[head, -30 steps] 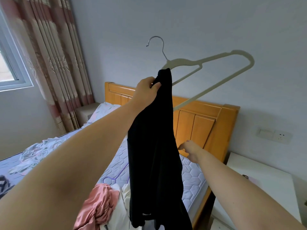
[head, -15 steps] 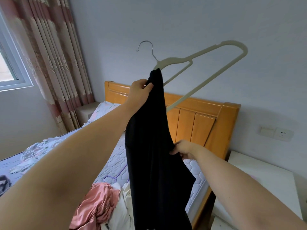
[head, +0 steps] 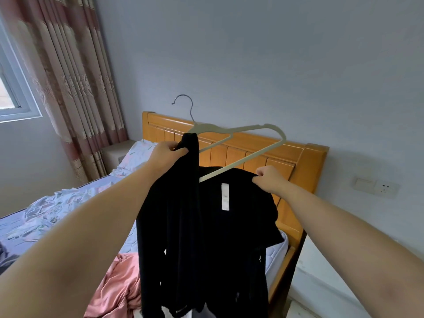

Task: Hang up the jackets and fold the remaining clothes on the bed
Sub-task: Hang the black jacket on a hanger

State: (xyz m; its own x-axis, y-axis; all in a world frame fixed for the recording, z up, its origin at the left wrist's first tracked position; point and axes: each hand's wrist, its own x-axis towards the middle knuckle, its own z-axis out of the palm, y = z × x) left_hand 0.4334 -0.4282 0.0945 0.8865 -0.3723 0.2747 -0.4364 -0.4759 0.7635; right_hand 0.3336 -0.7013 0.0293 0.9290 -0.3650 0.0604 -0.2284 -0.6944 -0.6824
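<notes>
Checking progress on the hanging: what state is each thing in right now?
Jacket, one shoulder on hanger, other loose.
Hanger, tilted, one arm bare.
Left hand, gripping jacket by hanger's neck.
Right hand, pinching jacket's loose shoulder.
Pink garment, crumpled on bed, unfolded.

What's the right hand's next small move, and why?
Probably the right hand should lift its pinched shoulder of the black jacket over the free end of the hanger: the left hand holds the other shoulder at the neck, while this side hangs below the bar.
</notes>
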